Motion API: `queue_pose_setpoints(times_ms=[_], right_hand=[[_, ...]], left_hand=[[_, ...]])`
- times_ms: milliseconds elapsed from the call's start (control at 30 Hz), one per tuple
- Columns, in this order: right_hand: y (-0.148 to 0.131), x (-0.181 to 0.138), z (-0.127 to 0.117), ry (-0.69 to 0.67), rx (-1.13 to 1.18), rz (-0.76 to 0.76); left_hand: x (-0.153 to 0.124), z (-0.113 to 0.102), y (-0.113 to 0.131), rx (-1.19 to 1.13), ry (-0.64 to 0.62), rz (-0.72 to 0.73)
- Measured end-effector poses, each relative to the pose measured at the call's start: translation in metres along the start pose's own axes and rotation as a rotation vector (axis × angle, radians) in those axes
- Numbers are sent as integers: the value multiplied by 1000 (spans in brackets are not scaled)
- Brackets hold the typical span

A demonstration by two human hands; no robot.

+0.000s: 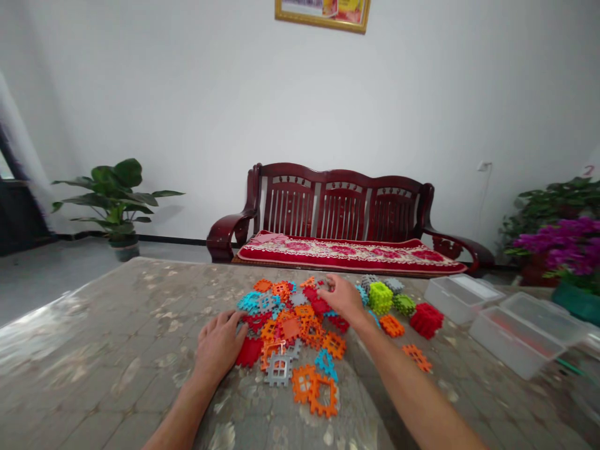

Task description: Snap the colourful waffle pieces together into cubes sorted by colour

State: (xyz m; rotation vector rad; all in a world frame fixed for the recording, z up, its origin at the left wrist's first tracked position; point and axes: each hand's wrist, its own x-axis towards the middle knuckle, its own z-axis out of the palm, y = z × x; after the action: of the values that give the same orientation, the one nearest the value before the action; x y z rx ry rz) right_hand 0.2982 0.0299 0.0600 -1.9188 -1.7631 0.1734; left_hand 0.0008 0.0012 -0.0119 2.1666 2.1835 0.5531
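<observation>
A loose heap of flat, notched plastic building tiles in orange, red, blue and grey lies on the table, with an orange tile [290, 327] near its middle. My left hand [221, 345] rests at the heap's left edge, fingers stretched out, beside a red tile [249, 352]. At the far right of the heap, my right hand [345, 297] reaches in with thumb and forefinger apart, over a red tile [317, 301]. Its other fingers are mostly hidden. A grey window tile [279, 370] and an orange frame tile [324, 396] lie nearest to me.
Right of the heap stand a lime-green block of tiles [380, 298], a dark green stack [404, 304] and a red stack [426, 320]. Clear plastic boxes [518, 340] sit farther right. A wooden bench [340, 209] stands behind the patterned tablecloth [117, 350].
</observation>
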Motion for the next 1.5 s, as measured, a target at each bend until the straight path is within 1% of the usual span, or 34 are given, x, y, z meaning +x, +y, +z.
queue_pose_setpoints(times_ms=[100,200,267,333,467,633,767,833,900,967,1033,1100,1133,1233,1300,1400,1500], right_hand=[[33,12,-31,88,-24,117],[63,28,-56,141,-175,255],[78,36,-66,134,-264,335],[88,42,-70,117,-324,381],[95,48,-68,93,-384,406],[94,52,-66,53,-462,407],[93,53,-69,7,-497,413],[92,52,-70,10,-521,389],[88,50,-67,61,-530,329],[78,45,-57,92,-466,227],[60,35,-40,39,-320,96],[37,24,-17,-68,-173,-27],[25,18,-5,-115,-141,-91],[-11,6,26,-195,-138,-154],[-31,6,41,-212,-164,-161],[-51,13,53,-214,-212,-147],[-61,20,59,-228,-247,-129]], left_hand=[[0,0,0,4,-1,-5],[0,0,0,5,-6,-8],[0,0,0,7,-12,-7],[0,1,0,8,-15,-4],[1,2,-1,19,-21,-10],[1,2,-2,21,-32,-11],[1,0,-1,10,-27,-10],[0,0,0,3,-17,-6],[-1,-1,0,0,-14,-5],[-1,-1,1,-3,-12,-6],[-2,-1,2,-11,-8,-6],[-2,-2,2,-26,-4,-11],[-2,-2,3,-33,-2,-13],[-3,-3,3,-48,0,-22],[-3,-3,3,-57,0,-22],[-3,-4,3,-71,-3,-15],[-4,-5,3,-75,-6,-19]])
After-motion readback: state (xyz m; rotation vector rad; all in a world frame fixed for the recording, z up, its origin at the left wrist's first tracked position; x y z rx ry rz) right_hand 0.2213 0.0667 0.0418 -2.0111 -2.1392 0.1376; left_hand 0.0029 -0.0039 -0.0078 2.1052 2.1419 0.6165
